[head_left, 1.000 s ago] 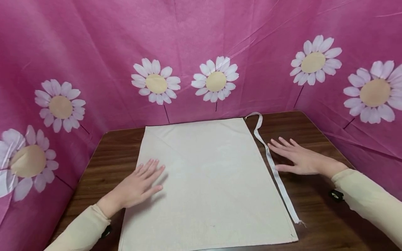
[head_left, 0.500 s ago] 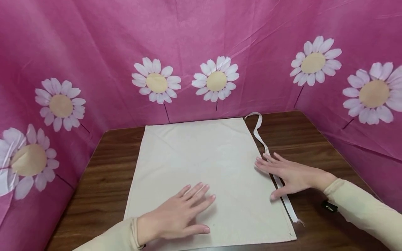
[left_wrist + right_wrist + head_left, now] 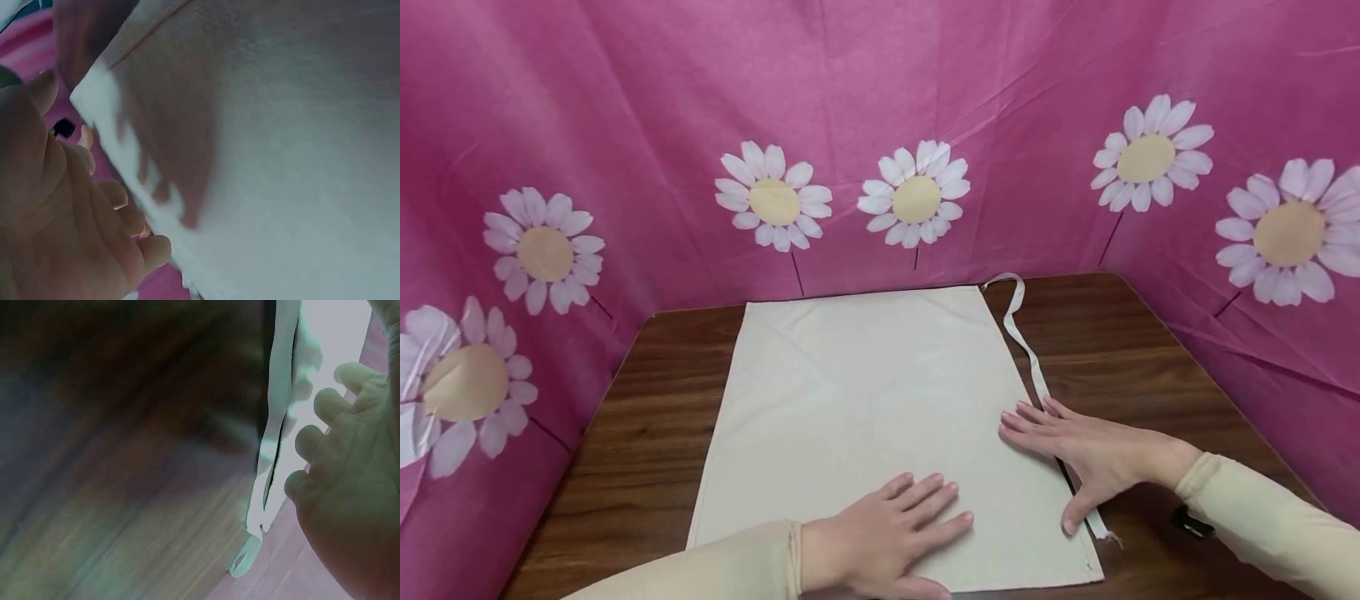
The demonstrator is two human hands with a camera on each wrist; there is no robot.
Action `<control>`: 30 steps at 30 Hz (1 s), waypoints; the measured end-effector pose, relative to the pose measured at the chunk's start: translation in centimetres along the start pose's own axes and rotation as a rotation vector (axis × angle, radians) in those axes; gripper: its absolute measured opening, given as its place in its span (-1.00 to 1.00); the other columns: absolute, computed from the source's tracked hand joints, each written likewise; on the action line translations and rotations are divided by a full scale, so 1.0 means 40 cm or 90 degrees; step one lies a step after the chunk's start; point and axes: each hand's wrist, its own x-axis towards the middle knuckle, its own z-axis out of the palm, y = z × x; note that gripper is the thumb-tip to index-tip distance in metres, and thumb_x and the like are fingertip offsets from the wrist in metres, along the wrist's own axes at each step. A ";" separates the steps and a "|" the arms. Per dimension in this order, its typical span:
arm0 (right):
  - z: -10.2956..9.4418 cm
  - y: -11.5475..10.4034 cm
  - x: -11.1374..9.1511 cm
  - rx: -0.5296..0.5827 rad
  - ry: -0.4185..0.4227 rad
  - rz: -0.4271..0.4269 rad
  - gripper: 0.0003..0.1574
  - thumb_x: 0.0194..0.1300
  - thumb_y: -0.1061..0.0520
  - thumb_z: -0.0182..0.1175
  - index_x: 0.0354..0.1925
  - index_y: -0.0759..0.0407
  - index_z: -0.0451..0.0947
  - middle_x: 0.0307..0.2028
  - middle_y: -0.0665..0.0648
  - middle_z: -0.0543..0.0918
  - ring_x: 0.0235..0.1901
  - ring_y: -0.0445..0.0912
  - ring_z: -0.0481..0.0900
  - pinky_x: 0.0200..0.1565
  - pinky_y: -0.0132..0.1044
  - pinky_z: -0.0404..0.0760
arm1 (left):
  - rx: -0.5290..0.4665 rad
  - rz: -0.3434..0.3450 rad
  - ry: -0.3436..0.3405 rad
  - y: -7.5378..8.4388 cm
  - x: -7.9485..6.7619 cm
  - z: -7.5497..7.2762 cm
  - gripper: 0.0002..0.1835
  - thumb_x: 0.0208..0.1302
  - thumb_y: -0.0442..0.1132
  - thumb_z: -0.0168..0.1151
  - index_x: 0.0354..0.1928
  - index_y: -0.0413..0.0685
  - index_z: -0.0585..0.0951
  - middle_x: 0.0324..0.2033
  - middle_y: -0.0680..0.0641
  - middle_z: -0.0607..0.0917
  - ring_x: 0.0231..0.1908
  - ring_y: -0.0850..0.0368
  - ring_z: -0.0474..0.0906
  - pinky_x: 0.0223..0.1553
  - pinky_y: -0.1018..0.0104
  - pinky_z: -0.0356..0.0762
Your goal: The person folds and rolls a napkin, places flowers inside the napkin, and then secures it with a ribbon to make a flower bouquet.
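A cream rectangle of cloth (image 3: 865, 392) lies flat, its far edge against the backdrop. From its far right corner a white fabric strap (image 3: 1017, 335) runs down along the right edge and ends in frayed threads. My left hand (image 3: 887, 533) is over the cloth's near part, fingers spread. In the left wrist view its shadow falls on the cloth (image 3: 294, 162), so it appears raised a little. My right hand (image 3: 1093, 454) spans the strap and right edge with fingers extended, hiding part of both. The right wrist view shows the strap (image 3: 281, 381) beside the cloth's edge.
A dark brown wooden table (image 3: 1142, 358) carries the cloth. Behind it and on both sides hangs a pink backdrop (image 3: 850, 75) printed with white daisies. A small black clip (image 3: 1191, 522) shows at my right sleeve.
My left hand has moved right and nearer across the cloth from its left side. My right hand has come left and nearer, from beside the strap to over the cloth's edge.
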 end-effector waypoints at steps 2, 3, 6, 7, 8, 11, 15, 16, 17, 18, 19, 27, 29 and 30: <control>0.004 -0.005 -0.005 0.001 0.001 -0.003 0.61 -0.19 -0.70 0.29 0.51 0.32 0.17 0.45 0.40 0.26 0.54 0.17 -0.11 0.45 -0.28 -0.52 | 0.019 0.015 -0.023 0.010 0.017 0.004 -0.20 0.49 0.43 -0.44 0.63 0.26 -0.03 0.58 -0.07 0.06 0.55 0.04 -0.08 0.44 0.11 0.11; 0.005 -0.007 -0.007 0.003 0.000 -0.003 0.63 -0.21 -0.70 0.29 0.51 0.32 0.16 0.46 0.39 0.26 0.51 0.25 -0.02 0.45 -0.29 -0.51 | 0.025 0.021 -0.032 0.015 0.025 0.004 -0.21 0.50 0.42 -0.46 0.63 0.26 -0.05 0.58 -0.07 0.05 0.56 0.05 -0.09 0.43 0.12 0.11; 0.007 -0.014 -0.009 0.016 -0.007 0.003 0.66 -0.25 -0.70 0.30 0.53 0.31 0.14 0.47 0.38 0.24 0.40 0.42 0.16 0.45 -0.33 -0.47 | 0.049 0.031 -0.052 0.024 0.043 0.006 -0.22 0.50 0.42 -0.49 0.63 0.29 -0.07 0.59 -0.04 0.02 0.56 0.07 -0.12 0.43 0.11 0.11; 0.007 -0.016 -0.009 0.022 -0.011 0.009 0.67 -0.26 -0.70 0.31 0.53 0.31 0.13 0.48 0.37 0.23 0.40 0.42 0.17 0.45 -0.34 -0.46 | 0.058 0.031 -0.055 0.026 0.047 0.006 -0.22 0.49 0.43 -0.49 0.63 0.30 -0.07 0.59 -0.04 0.02 0.56 0.07 -0.12 0.43 0.10 0.11; 0.007 -0.017 -0.009 0.025 -0.013 0.013 0.67 -0.26 -0.70 0.30 0.53 0.30 0.12 0.48 0.37 0.23 0.40 0.42 0.17 0.46 -0.34 -0.45 | 0.069 0.030 -0.055 0.028 0.051 0.007 -0.22 0.49 0.43 -0.49 0.63 0.32 -0.06 0.59 -0.03 0.02 0.56 0.07 -0.11 0.43 0.10 0.12; 0.005 -0.022 -0.011 0.041 -0.023 0.025 0.65 -0.24 -0.68 0.31 0.53 0.31 0.12 0.48 0.39 0.21 0.46 0.34 0.10 0.45 -0.37 -0.44 | 0.086 0.026 -0.053 0.030 0.062 0.009 -0.21 0.47 0.46 -0.50 0.63 0.34 -0.06 0.59 -0.02 0.01 0.56 0.08 -0.12 0.43 0.09 0.10; 0.006 -0.026 -0.014 0.058 -0.035 0.034 0.63 -0.21 -0.66 0.32 0.53 0.32 0.13 0.48 0.41 0.21 0.49 0.27 0.05 0.43 -0.41 -0.46 | 0.087 0.021 -0.053 0.029 0.069 0.012 -0.18 0.44 0.49 -0.51 0.63 0.36 -0.05 0.59 0.00 0.00 0.56 0.08 -0.13 0.44 0.09 0.08; 0.004 -0.027 -0.013 0.058 -0.040 0.035 0.63 -0.21 -0.67 0.31 0.52 0.32 0.13 0.48 0.41 0.21 0.48 0.28 0.07 0.43 -0.42 -0.46 | 0.084 0.019 -0.052 0.028 0.070 0.013 -0.17 0.43 0.50 -0.51 0.62 0.36 -0.04 0.59 0.00 -0.01 0.56 0.09 -0.13 0.44 0.08 0.08; 0.003 -0.027 -0.012 0.057 -0.045 0.037 0.62 -0.21 -0.67 0.31 0.52 0.32 0.14 0.48 0.40 0.21 0.47 0.30 0.08 0.43 -0.42 -0.47 | 0.082 0.018 -0.050 0.028 0.070 0.013 -0.17 0.43 0.50 -0.51 0.62 0.36 -0.03 0.59 0.00 0.00 0.56 0.08 -0.12 0.44 0.08 0.08; 0.003 -0.028 -0.010 0.055 -0.049 0.039 0.62 -0.21 -0.67 0.30 0.52 0.32 0.15 0.48 0.39 0.22 0.46 0.33 0.11 0.43 -0.42 -0.47 | 0.077 0.017 -0.051 0.028 0.069 0.013 -0.17 0.43 0.50 -0.51 0.62 0.36 -0.02 0.59 0.00 0.00 0.56 0.09 -0.12 0.43 0.08 0.09; 0.002 -0.028 -0.009 0.055 -0.053 0.042 0.61 -0.21 -0.67 0.30 0.52 0.31 0.15 0.48 0.38 0.22 0.44 0.35 0.13 0.42 -0.43 -0.47 | 0.073 0.016 -0.049 0.028 0.069 0.013 -0.17 0.43 0.50 -0.51 0.62 0.36 -0.01 0.59 0.00 0.01 0.56 0.08 -0.12 0.43 0.07 0.09; -0.002 -0.035 -0.006 0.051 -0.069 0.059 0.60 -0.22 -0.69 0.29 0.51 0.31 0.19 0.47 0.37 0.24 0.39 0.42 0.20 0.41 -0.44 -0.51 | 0.061 0.018 -0.037 0.032 0.065 0.016 -0.22 0.47 0.45 -0.54 0.62 0.35 0.02 0.59 0.00 0.02 0.56 0.09 -0.12 0.44 0.05 0.09; -0.001 -0.035 -0.004 0.053 -0.068 0.061 0.59 -0.21 -0.68 0.28 0.50 0.31 0.20 0.47 0.37 0.25 0.38 0.42 0.20 0.41 -0.45 -0.50 | 0.052 0.018 -0.040 0.030 0.063 0.016 -0.23 0.48 0.44 -0.53 0.62 0.34 0.01 0.59 0.00 0.01 0.56 0.09 -0.13 0.44 0.05 0.08; 0.000 -0.035 -0.002 0.055 -0.068 0.061 0.58 -0.20 -0.67 0.28 0.50 0.32 0.21 0.47 0.37 0.25 0.38 0.42 0.21 0.41 -0.45 -0.50 | 0.046 0.018 -0.040 0.030 0.062 0.016 -0.23 0.49 0.43 -0.53 0.62 0.34 0.02 0.59 0.00 0.01 0.56 0.08 -0.13 0.44 0.04 0.08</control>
